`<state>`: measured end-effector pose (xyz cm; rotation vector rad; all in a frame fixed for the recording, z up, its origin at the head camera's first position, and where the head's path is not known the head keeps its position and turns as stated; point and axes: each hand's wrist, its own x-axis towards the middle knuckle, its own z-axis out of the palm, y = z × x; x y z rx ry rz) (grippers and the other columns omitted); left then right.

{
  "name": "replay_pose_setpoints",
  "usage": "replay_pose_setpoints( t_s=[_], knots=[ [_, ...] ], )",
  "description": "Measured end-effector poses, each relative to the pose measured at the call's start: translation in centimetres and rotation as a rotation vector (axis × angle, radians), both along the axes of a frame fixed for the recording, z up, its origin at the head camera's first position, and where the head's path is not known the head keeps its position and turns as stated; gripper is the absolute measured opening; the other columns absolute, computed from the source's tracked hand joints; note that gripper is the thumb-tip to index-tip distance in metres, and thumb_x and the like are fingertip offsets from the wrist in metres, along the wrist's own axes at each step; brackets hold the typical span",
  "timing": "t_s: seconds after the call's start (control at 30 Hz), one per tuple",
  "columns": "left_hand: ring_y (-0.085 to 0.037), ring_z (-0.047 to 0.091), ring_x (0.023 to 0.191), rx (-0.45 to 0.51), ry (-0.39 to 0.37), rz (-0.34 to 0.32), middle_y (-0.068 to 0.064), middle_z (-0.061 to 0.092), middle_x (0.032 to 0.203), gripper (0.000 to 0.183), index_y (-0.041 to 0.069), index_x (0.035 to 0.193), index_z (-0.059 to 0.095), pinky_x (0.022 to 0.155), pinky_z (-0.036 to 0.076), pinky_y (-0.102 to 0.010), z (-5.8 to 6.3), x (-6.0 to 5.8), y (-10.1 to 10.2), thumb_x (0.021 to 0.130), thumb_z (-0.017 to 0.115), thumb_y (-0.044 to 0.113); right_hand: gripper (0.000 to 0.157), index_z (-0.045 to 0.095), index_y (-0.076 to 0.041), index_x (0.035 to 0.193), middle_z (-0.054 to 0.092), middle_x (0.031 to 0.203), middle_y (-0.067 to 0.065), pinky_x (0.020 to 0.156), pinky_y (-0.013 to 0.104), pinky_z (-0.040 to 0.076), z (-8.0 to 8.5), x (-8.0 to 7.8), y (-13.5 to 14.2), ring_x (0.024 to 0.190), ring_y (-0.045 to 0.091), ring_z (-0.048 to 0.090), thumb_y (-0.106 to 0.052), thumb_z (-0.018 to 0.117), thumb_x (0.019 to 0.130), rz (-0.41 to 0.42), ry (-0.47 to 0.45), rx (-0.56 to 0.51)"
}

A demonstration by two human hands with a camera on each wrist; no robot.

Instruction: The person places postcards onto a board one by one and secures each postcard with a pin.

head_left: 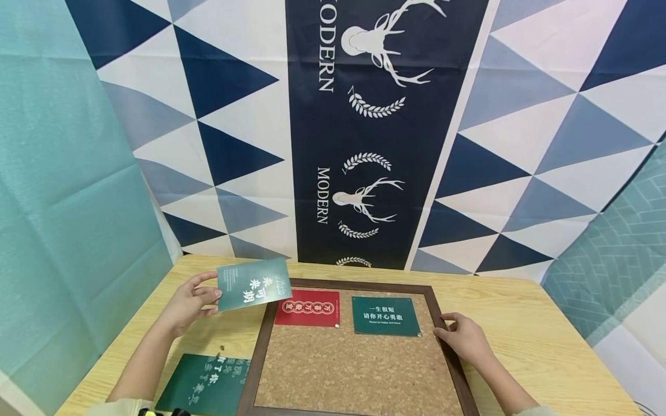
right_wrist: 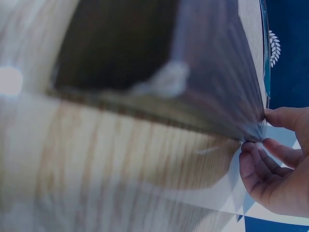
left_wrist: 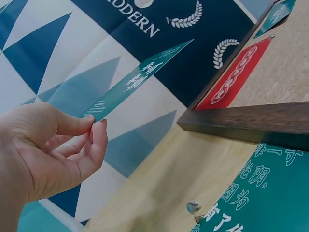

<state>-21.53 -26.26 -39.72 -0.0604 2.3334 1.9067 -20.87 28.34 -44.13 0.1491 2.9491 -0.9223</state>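
Observation:
Between thumb and fingers, my left hand [head_left: 188,301] pinches the edge of a light green card [head_left: 255,283] with white characters, raised above the table left of the corkboard. The left wrist view shows this green card [left_wrist: 140,77] nearly edge-on. My right hand [head_left: 465,335] grips the right side of the corkboard's dark wooden frame [head_left: 451,364], thumb on the inner edge and fingers outside. On the cork [head_left: 354,370], a red card [head_left: 308,308] and a dark green card [head_left: 386,316] lie along the top, each with a pin at its lower right corner.
Another dark green card [head_left: 200,384] lies on the wooden table [head_left: 551,341], left of the board and partly under its frame. A clear-headed pin [left_wrist: 193,207] is beside that card. Behind the table hangs a patterned cloth [head_left: 359,133] with triangles and deer heads.

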Motion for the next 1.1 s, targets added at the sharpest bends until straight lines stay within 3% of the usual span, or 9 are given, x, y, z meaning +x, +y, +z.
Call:
replay_pose_setpoints(
  t_s=[0.43,1.1],
  knots=[
    [-0.009,0.056,0.077,0.031,-0.016,-0.088,0.004,0.057,0.09,0.057,0.0,0.142,0.022,0.069,0.054,-0.026,0.4,0.7,2.1,0.094,0.052,0.006,0.05,0.051,0.011,0.123,0.064,0.092,0.02,0.056,0.031,0.047,-0.1,0.0,0.0,0.07,0.018,0.059,-0.018,0.065,0.085,-0.002,0.004,-0.005],
    [-0.013,0.055,0.077,0.015,-0.057,-0.132,-0.003,0.056,0.092,0.056,0.001,0.14,0.028,0.068,0.055,-0.03,-1.1,1.4,3.9,0.092,0.056,0.007,0.05,0.051,0.012,0.123,0.065,0.092,0.021,0.057,0.031,0.048,-0.1,-0.1,0.1,0.071,0.018,0.06,-0.017,0.065,0.085,0.003,0.004,0.001]
  ],
)
